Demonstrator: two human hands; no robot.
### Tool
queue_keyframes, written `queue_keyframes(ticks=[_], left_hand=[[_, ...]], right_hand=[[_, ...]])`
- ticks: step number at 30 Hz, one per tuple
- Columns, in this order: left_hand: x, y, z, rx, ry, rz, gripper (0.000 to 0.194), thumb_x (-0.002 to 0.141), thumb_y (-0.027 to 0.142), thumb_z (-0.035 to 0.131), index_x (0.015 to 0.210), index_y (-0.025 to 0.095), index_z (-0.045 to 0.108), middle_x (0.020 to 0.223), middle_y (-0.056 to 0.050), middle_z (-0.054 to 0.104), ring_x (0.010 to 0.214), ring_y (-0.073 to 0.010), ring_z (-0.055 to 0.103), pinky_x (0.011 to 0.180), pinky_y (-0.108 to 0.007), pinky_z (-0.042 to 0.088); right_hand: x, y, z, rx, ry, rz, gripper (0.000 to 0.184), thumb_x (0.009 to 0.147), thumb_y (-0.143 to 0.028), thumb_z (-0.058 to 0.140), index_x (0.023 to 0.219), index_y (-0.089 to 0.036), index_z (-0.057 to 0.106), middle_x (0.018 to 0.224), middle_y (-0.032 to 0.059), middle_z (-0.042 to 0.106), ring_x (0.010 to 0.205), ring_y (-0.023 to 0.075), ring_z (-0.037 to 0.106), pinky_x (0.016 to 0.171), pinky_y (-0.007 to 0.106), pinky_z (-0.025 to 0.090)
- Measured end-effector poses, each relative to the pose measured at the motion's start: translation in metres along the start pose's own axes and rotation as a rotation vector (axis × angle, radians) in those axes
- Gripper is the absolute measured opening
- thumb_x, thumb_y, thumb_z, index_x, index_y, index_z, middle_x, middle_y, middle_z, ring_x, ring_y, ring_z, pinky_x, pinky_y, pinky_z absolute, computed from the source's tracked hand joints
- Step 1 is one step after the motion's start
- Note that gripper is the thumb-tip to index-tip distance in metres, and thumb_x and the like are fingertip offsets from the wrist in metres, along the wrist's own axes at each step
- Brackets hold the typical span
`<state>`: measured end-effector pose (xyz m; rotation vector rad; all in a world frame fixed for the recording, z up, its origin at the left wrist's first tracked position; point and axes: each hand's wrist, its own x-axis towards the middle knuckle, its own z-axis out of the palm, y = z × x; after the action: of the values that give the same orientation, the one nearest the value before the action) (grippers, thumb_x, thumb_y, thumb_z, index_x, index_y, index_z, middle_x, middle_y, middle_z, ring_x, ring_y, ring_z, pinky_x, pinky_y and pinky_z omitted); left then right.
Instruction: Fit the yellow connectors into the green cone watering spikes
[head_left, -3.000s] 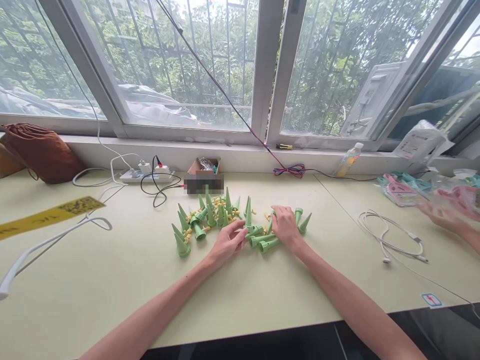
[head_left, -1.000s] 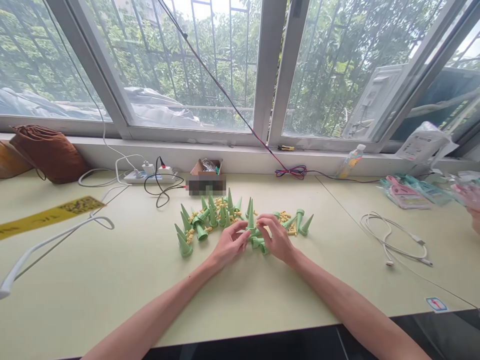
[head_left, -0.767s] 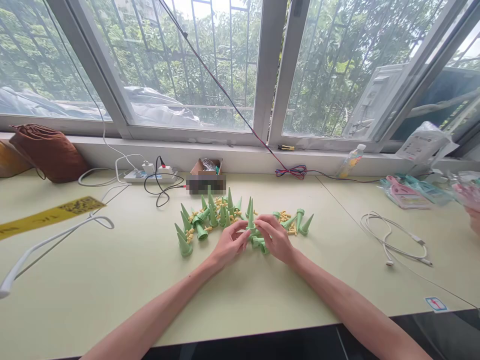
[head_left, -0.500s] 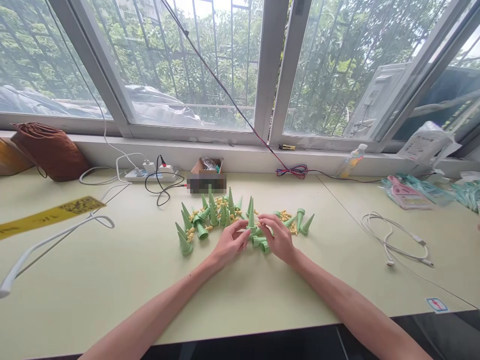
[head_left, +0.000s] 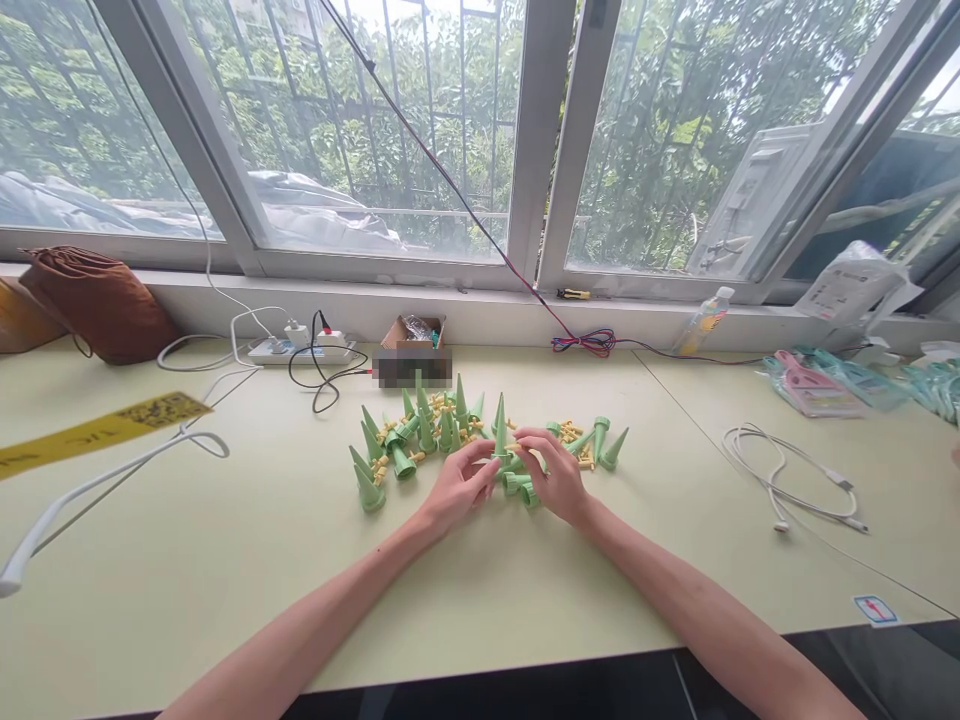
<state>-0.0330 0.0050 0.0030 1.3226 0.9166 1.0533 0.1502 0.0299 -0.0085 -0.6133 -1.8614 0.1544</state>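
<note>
My left hand [head_left: 457,483] is closed on a green plastic cone spike [head_left: 501,425], which stands upright with its tip up. My right hand [head_left: 556,476] pinches a small yellow plastic valve piece [head_left: 513,447] at the side of that cone; whether the piece sits in the cone is too small to tell. Under and beside my right hand lie more green cones [head_left: 516,483], partly covered by the fingers. To the left spreads a cluster of green cones [head_left: 368,492], some standing and some lying, with small yellow pieces [head_left: 380,468] among them.
Further right are a few cones [head_left: 613,450] and a pile of yellow pieces [head_left: 586,458]. A small cardboard box [head_left: 414,335] stands behind the cluster, near a power strip [head_left: 274,350]. A white cable [head_left: 795,470] lies coiled at the right. Along the window are a bottle [head_left: 705,320] and a brown bag [head_left: 101,305].
The held cone and my right hand's fingers have shifted very slightly to the left. The yellow piece shows more clearly against the cone now. The rest has not visibly moved.
</note>
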Motion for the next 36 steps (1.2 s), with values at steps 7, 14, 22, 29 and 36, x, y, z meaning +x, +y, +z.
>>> queue_keyframes(ticks=[7,14,22,29,36], left_hand=[[-0.001,0.0,0.0,0.043,0.014,0.016,0.041,0.085,0.048,0.065,0.111,0.017,0.056,0.064,0.004,0.048,0.051,-0.0085,0.045,0.043,-0.019,0.033],[-0.001,-0.001,0.001,0.083,0.035,0.055,0.036,0.085,0.045,0.065,0.106,0.018,0.055,0.069,0.004,0.051,0.05,-0.0069,0.045,0.045,-0.019,0.037],[-0.003,-0.003,0.002,0.165,0.047,0.133,0.031,0.087,0.042,0.063,0.104,0.019,0.053,0.097,-0.002,0.054,0.059,-0.0059,0.048,0.048,-0.019,0.041],[-0.004,-0.008,0.001,0.263,0.075,0.189,0.028,0.089,0.04,0.061,0.106,0.02,0.053,0.103,-0.003,0.054,0.061,-0.0063,0.05,0.054,-0.02,0.045],[-0.004,-0.012,0.002,0.384,0.126,0.271,0.027,0.089,0.038,0.061,0.108,0.02,0.054,0.1,-0.003,0.057,0.057,-0.0058,0.049,0.056,-0.022,0.047]], right_hand=[[0.001,0.002,-0.001,-0.007,-0.019,0.007,0.014,0.098,-0.014,0.048,0.105,-0.024,0.056,0.105,0.0082,0.067,0.099,0.0191,0.066,0.082,0.034,0.057],[0.002,0.003,-0.003,0.009,-0.043,0.02,0.012,0.099,-0.017,0.048,0.104,-0.024,0.057,0.105,0.0085,0.067,0.098,0.0191,0.066,0.079,0.033,0.056],[0.003,0.005,-0.005,0.021,-0.059,0.028,0.009,0.098,-0.02,0.05,0.098,-0.023,0.059,0.094,0.0063,0.067,0.084,0.0179,0.066,0.072,0.031,0.055],[-0.001,0.009,-0.005,-0.011,-0.088,0.06,0.011,0.098,-0.022,0.052,0.089,-0.022,0.057,0.082,0.0039,0.064,0.07,0.0159,0.059,0.063,0.027,0.048],[-0.003,0.012,-0.007,-0.025,-0.13,0.056,0.016,0.099,-0.021,0.049,0.083,-0.02,0.052,0.073,0.0021,0.057,0.063,0.0139,0.05,0.058,0.024,0.04]])
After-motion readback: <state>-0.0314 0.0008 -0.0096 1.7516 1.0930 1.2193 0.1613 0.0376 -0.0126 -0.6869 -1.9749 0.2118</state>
